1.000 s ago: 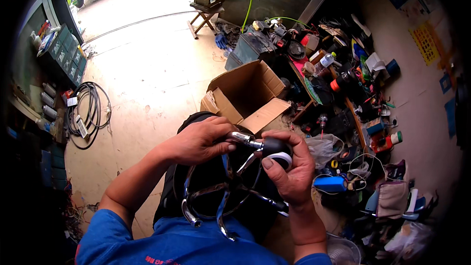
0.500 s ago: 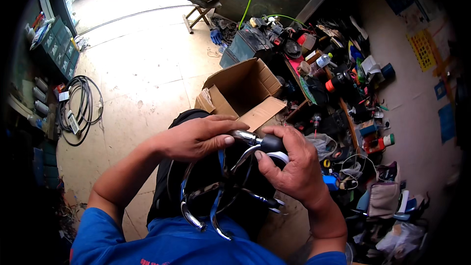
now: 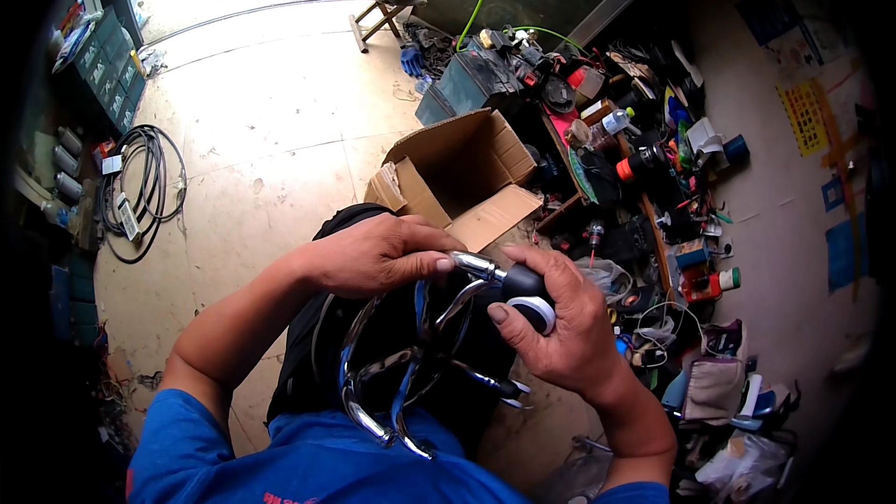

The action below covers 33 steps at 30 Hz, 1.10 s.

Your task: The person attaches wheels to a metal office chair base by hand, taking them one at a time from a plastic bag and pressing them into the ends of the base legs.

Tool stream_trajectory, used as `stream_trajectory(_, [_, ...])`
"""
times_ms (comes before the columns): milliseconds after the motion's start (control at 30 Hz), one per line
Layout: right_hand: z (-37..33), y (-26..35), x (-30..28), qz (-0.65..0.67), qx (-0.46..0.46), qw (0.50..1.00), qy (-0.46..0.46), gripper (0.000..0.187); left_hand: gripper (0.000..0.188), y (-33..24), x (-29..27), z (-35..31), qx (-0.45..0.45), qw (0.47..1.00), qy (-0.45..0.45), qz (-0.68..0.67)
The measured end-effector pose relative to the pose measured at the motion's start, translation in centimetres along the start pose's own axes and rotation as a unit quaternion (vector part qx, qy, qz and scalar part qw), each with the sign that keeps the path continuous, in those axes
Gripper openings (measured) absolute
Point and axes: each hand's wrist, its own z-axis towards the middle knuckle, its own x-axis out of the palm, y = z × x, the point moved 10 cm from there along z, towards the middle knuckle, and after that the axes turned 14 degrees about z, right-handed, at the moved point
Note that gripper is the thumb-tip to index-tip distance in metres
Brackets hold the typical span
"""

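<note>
A shiny chrome frame with several curved tubular legs rests over my lap. My left hand grips the end of its uppermost leg, thumb along the metal; its fingertips are partly hidden. At that leg's tip is a caster wheel, black with a white ring on its round side. My right hand holds the caster between thumb and fingers. A short bright stem shows between caster and tube; how deep it sits cannot be seen. The other legs curve down toward my blue shirt.
Just beyond my knees stands an open cardboard box. Tools, bottles and parts crowd a low shelf on the right. A coiled black cable lies on the floor at left; a folding stool stands at the back.
My right hand has turned the caster, and its white-ringed side now shows more fully. That hand has shifted slightly right. My left hand keeps its grip on the tube.
</note>
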Motion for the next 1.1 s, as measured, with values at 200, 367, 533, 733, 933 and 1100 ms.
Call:
stream_trajectory(200, [0.2, 0.7, -0.2, -0.029, -0.008, 1.0, -0.008, 0.054, 0.043, -0.2, 0.0, -0.1, 0.0, 1.0, -0.007, 0.017])
stream_trajectory(367, [0.0, 0.0, 0.2, -0.053, -0.008, 0.998, -0.031, 0.052, 0.042, 0.0, -0.1, -0.2, 0.0, 1.0, 0.002, 0.006])
stream_trajectory(533, [0.3, 0.9, 0.5, -0.095, -0.065, 0.992, -0.048, 0.05, 0.047, -0.1, -0.2, -0.1, 0.047, 0.998, -0.033, 0.031])
stream_trajectory(733, [0.5, -0.3, 0.5, -0.074, -0.088, 0.992, -0.042, 0.047, 0.042, -0.1, -0.3, 0.1, 0.039, 0.998, -0.018, 0.042])
stream_trajectory(933, [0.3, 0.1, 0.7, -0.09, -0.08, 0.991, -0.065, 0.045, 0.041, -0.1, -0.1, 0.4, 0.045, 0.998, -0.021, 0.039])
stream_trajectory(1100, [1.2, 0.8, 0.9, -0.105, -0.06, 0.992, -0.04, 0.043, 0.045, 0.0, -0.2, 0.5, 0.05, 0.998, -0.019, 0.031])
